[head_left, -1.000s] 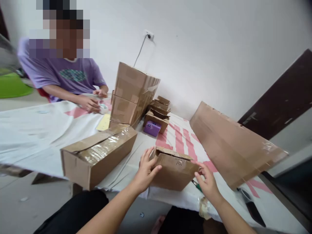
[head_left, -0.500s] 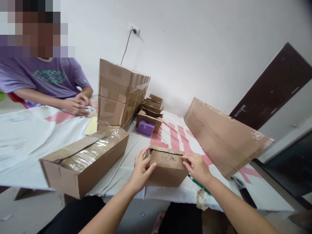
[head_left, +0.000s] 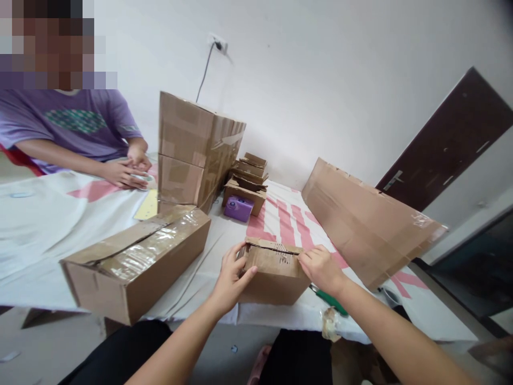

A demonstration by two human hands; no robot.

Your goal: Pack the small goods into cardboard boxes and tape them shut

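Holding a small cardboard box [head_left: 274, 272] at the near edge of the table [head_left: 48, 224], we have it dead centre in front of us, right between our two hands. Left hand [head_left: 230, 278] clasps the box's left end, thumb on the near face, fingers wrapped round the far-left corner. Right hand [head_left: 320, 270] sits on the top right corner, fingers curled down over the flap. The hands are apart from each other, both clamped on the box, neither nearer than the other. The box's long axis runs left to right across us, its top flaps nearly shut with a thin seam showing. Just right of the box, under our right wrist, lies a green-handled tool [head_left: 331, 300]; we cannot tell what kind. A long taped box [head_left: 136, 262] lies to the left, near but not touching, and a long flat carton [head_left: 368, 219] lies angled on the right. Further back are two stacked cartons [head_left: 196, 149], a purple device [head_left: 238, 207] and a co-worker's hands [head_left: 124, 174], well apart from ours.
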